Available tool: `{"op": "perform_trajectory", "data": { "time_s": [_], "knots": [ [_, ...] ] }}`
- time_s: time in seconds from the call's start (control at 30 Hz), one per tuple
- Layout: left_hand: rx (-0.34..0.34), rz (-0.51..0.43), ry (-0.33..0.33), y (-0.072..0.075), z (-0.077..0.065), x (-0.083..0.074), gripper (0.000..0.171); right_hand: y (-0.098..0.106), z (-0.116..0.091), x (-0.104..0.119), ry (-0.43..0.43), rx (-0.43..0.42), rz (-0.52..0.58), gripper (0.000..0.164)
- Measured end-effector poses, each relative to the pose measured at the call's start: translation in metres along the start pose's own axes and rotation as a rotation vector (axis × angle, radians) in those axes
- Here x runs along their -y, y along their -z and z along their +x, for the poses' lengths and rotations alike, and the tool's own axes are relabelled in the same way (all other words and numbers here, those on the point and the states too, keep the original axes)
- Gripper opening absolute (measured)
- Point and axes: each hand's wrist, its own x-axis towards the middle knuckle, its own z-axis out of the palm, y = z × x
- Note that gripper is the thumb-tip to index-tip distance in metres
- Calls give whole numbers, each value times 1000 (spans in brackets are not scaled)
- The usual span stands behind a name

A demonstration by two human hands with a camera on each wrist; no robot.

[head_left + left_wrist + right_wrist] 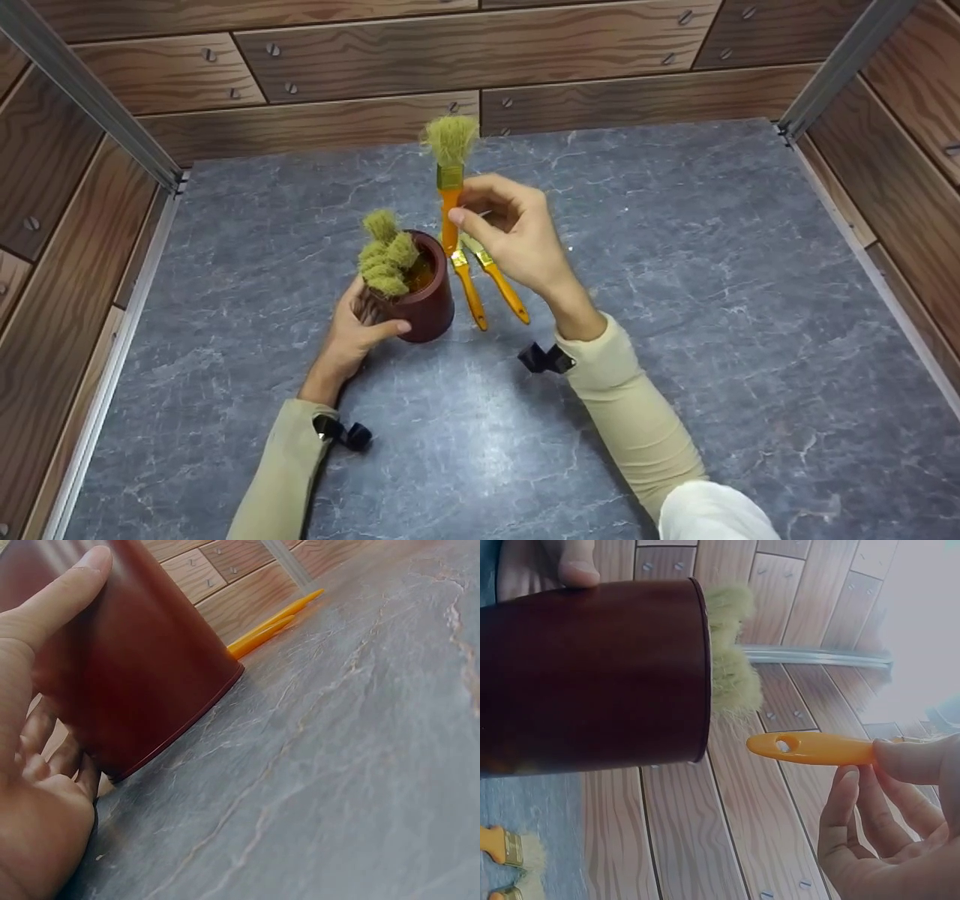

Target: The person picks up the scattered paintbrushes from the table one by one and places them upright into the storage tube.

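My right hand [517,225] pinches a paintbrush [449,176] by its orange handle, bristles up. The handle's holed end [810,748] hangs just off the mouth of a dark red cup [431,315], as the right wrist view shows. My left hand [351,330] grips the cup's side, thumb across the front and fingers round the back [45,742]. Several brushes [386,259] stand in the cup, their pale yellow-green bristles bunched toward its left rim; their handles are mostly hidden inside. Two more brushes [504,292] lie on the table right of the cup.
A grey marbled table [712,300] spreads under everything. Wood-patterned panels [480,49] wall it at the back and both sides, with metal posts [97,97] at the corners. Small black wrist cameras [546,358] sit on both sleeves.
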Motion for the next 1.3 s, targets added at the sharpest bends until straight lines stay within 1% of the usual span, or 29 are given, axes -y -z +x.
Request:
{"op": "perform_trajectory", "data": {
  "time_s": [0.23, 0.43, 0.57, 0.8, 1.07, 1.3],
  "knots": [
    [-5, 9, -1, -1, 0, -1, 102, -7, -3, -3, 11, 54, -1, 21],
    [7, 1, -21, -1, 1, -1, 104, -13, -4, -6, 30, 87, 2, 21],
    [22, -1, -29, 0, 1, 1, 104, -17, -5, -6, 23, 112, -6, 22],
    [27, 2, -25, 1, 1, 1, 104, -20, -7, -7, 15, 139, -24, 23],
    [33, 3, -27, 0, 2, 0, 101, -18, -8, -6, 3, 155, -48, 25],
    [16, -18, -31, -1, 2, 0, 105, -8, -5, -13, -10, 145, -103, 25]
  ]
}}
